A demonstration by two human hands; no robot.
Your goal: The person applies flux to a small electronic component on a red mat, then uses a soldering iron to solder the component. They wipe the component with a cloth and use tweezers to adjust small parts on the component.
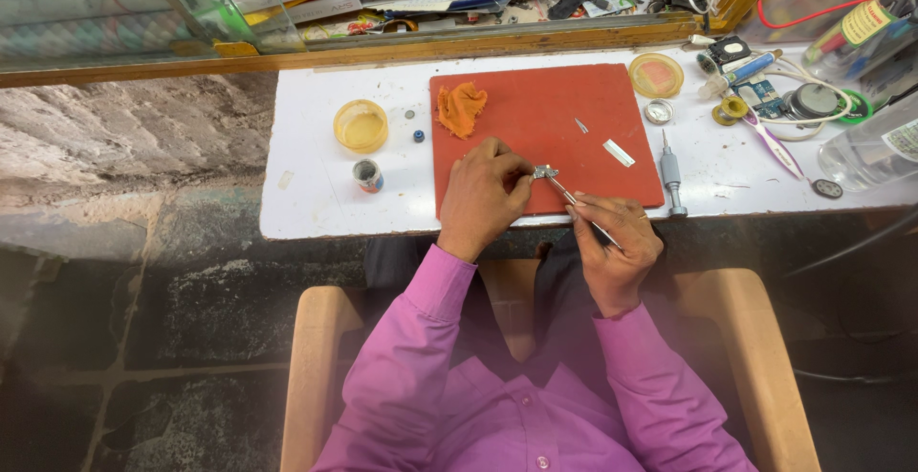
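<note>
Head view: left hand (483,197) pinches a small silver metal part (545,173) at the near edge of the red mat (545,118) on the white surface (316,175). Right hand (612,242) grips a thin tool (574,202), its shaft slanting up-left, tip meeting the part between both hands.

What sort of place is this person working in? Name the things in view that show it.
Probably a small repair bench, perhaps for watches: a red work mat, a precision screwdriver, and the right hand working tweezers on a tiny metal part.
</note>
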